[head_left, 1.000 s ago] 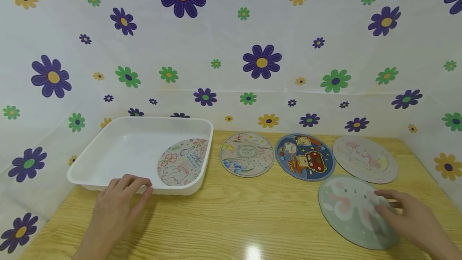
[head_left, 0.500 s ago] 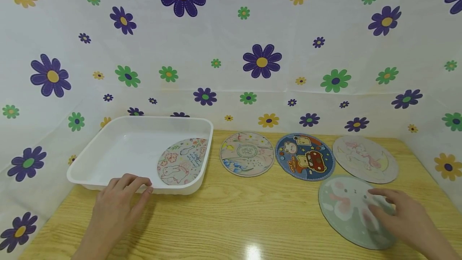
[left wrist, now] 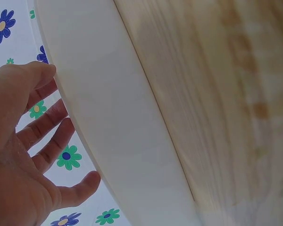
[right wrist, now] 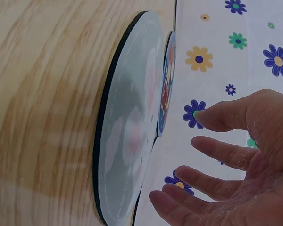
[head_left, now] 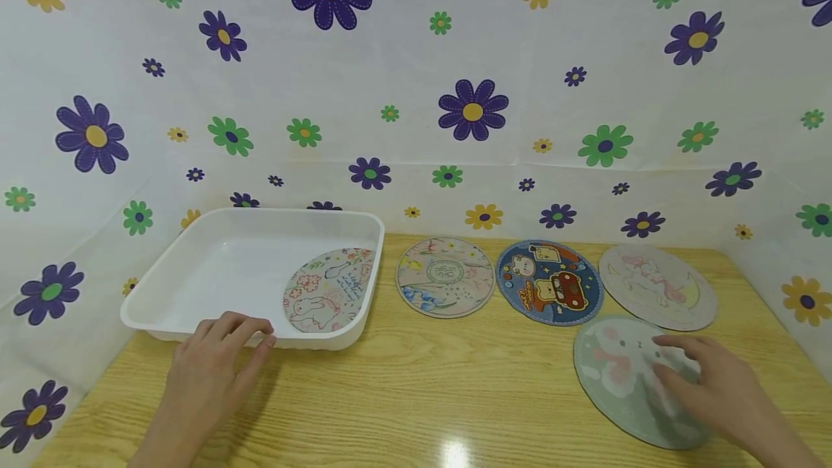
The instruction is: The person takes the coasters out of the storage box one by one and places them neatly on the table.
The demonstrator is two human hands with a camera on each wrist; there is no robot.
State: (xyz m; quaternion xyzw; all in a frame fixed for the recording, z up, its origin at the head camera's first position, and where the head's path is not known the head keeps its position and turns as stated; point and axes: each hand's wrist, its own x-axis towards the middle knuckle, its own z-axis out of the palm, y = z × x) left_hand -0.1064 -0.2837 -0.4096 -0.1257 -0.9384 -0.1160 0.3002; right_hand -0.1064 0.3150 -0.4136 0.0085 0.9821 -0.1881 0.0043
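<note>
My left hand (head_left: 211,374) rests at the front rim of a white plastic tray (head_left: 136,315), its loosely bent fingertips right at the edge in the left wrist view (left wrist: 37,122). Inside the tray's right part leans a round mat with a pink rabbit and flowers (head_left: 328,291). Over a pale green round mat with a white rabbit (head_left: 614,388) hovers my right hand (head_left: 718,388), thumb and fingers apart and relaxed. The right wrist view shows a gap between that hand (right wrist: 240,169) and the green mat (right wrist: 127,122), which lies flat with a dark edge.
Along the back of the wooden table (head_left: 416,396) lie a pink floral round mat (head_left: 445,298), a dark blue one with a bear and red car (head_left: 549,282), and a pale pink one with a unicorn (head_left: 656,287). A flowered cloth (head_left: 403,56) hangs behind and at both sides.
My right hand has moved a little to the left over the green mat. The left hand, tray and mats stay where they were.
</note>
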